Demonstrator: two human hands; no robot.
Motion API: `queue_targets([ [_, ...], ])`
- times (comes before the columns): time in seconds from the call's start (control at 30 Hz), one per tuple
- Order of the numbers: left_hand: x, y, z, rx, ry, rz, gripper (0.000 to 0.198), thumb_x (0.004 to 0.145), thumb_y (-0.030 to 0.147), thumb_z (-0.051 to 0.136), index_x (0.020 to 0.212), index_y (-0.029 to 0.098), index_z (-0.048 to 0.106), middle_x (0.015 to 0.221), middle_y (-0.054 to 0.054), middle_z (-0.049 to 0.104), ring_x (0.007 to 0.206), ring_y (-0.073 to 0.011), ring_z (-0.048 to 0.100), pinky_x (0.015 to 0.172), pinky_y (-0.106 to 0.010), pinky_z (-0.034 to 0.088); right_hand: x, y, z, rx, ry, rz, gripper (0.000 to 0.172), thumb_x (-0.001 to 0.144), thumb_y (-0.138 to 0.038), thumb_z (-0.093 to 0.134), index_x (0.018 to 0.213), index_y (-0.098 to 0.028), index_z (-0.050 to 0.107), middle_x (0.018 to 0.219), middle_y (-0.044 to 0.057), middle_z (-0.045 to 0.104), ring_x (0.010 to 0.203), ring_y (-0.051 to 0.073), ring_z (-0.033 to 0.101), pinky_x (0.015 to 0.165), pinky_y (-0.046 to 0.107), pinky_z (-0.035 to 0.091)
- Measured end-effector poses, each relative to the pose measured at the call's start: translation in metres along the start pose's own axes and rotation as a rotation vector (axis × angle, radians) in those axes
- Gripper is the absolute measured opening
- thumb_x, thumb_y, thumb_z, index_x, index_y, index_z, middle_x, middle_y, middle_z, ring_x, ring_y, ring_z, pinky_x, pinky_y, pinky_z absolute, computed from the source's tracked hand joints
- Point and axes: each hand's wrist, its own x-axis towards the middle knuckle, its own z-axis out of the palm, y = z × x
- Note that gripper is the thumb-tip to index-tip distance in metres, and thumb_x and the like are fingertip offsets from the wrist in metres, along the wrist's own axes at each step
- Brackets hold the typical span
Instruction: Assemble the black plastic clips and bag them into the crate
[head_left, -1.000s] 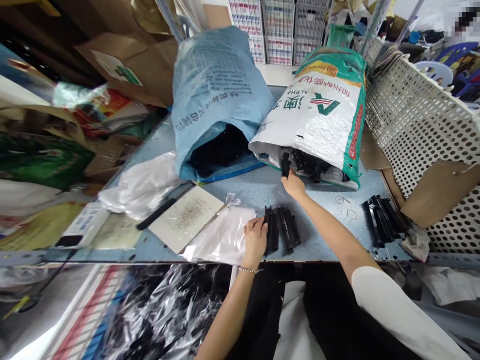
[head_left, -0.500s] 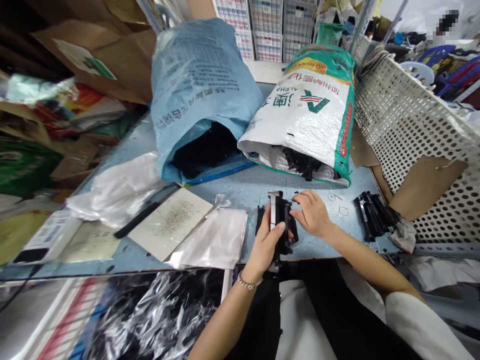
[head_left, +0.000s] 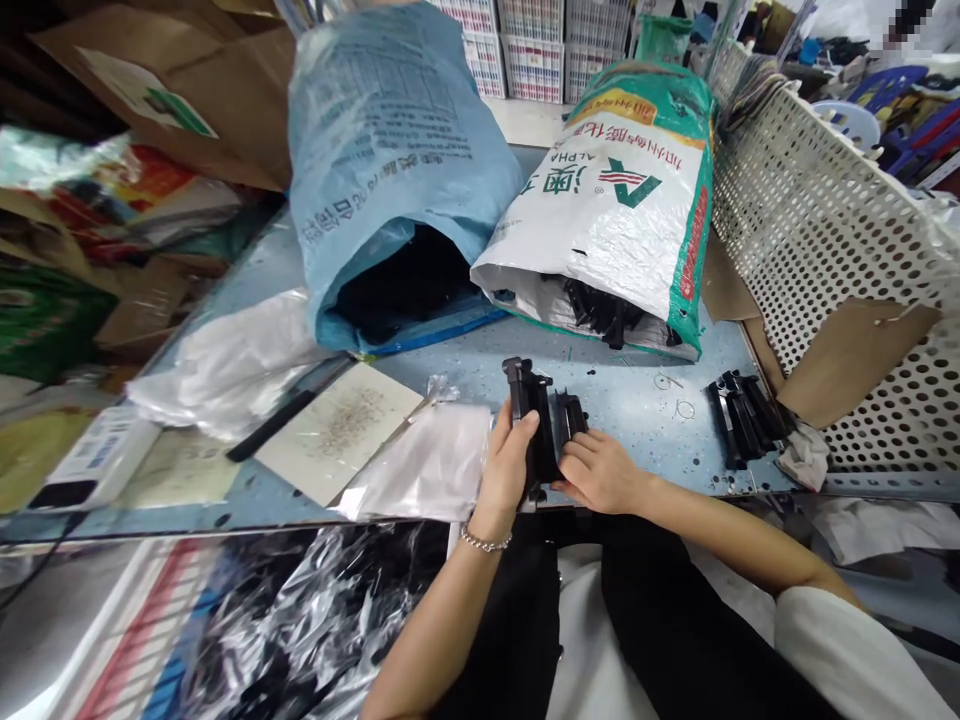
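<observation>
My left hand point(head_left: 508, 460) is wrapped round long black plastic parts point(head_left: 534, 425), held upright just above the table's front edge. Close on their right stands a shorter black plastic part point(head_left: 571, 412), and the curled fingers of my right hand point(head_left: 600, 470) grip its lower end. Whether the two groups touch is hard to make out. Several similar black parts point(head_left: 742, 418) lie in a pile on the table to the right. More black pieces point(head_left: 604, 310) show in the mouth of a white and green sack point(head_left: 600, 210).
A large blue sack point(head_left: 397, 130) with a dark inside stands at the back left. Clear plastic bags point(head_left: 427, 465), a whitish board point(head_left: 341, 430) and a black strip point(head_left: 274, 425) lie to my left. A perforated white basket point(head_left: 832, 240) borders the right side.
My right hand has moved down and closed on the shorter black part. The left hand has tilted and shifted its parts slightly left. The camera view has shifted a little.
</observation>
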Motion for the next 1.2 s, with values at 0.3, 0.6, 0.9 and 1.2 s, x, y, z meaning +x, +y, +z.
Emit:
queue_targets([
  [0.3, 0.037, -0.045, -0.061, 0.625, 0.266, -0.004, 0.053, 0.09, 0.039, 0.053, 0.139, 0.017, 0.052, 0.123, -0.017, 0.067, 0.119, -0.0376, 0.06, 0.102, -0.054, 0.045, 0.043, 0.084, -0.02, 0.001, 0.207, 0.668, 0.031, 0.102, -0.029, 0.041, 0.125, -0.017, 0.057, 0.118, 0.013, 0.064, 0.11, 0.025, 0.058, 0.095, 0.039, 0.045],
  [0.6, 0.031, -0.1, -0.028, 0.813, 0.149, 0.294, 0.053, 0.091, 0.03, 0.047, 0.139, 0.009, 0.051, 0.137, -0.025, 0.051, 0.134, -0.0373, 0.046, 0.113, -0.062, 0.032, 0.053, 0.178, -0.025, 0.097, 0.37, 1.121, 0.056, 0.094, -0.021, 0.037, 0.149, -0.007, 0.039, 0.141, 0.021, 0.056, 0.126, 0.029, 0.055, 0.108, 0.043, 0.04],
  [0.9, 0.025, -0.045, 0.039, 0.069, -0.212, 0.151, 0.068, 0.091, 0.046, 0.06, 0.151, 0.025, 0.034, 0.149, -0.015, 0.045, 0.128, -0.0273, 0.055, 0.108, -0.046, 0.046, -0.031, 0.05, 0.01, 0.174, 0.488, 0.638, 0.056, 0.1, -0.033, 0.033, 0.155, -0.02, 0.031, 0.137, 0.016, 0.057, 0.124, 0.028, 0.055, 0.106, 0.051, 0.046],
  [1.2, -0.002, -0.004, 0.037, -0.47, -0.344, 0.035, 0.06, 0.082, 0.053, 0.07, 0.131, 0.021, 0.053, 0.117, -0.011, 0.068, 0.11, -0.0264, 0.066, 0.096, -0.041, 0.053, -0.035, 0.007, -0.013, 0.824, 0.246, 0.598, 0.039, 0.103, -0.045, 0.039, 0.131, -0.026, 0.058, 0.112, 0.006, 0.069, 0.093, 0.021, 0.067, 0.078, 0.036, 0.057],
])
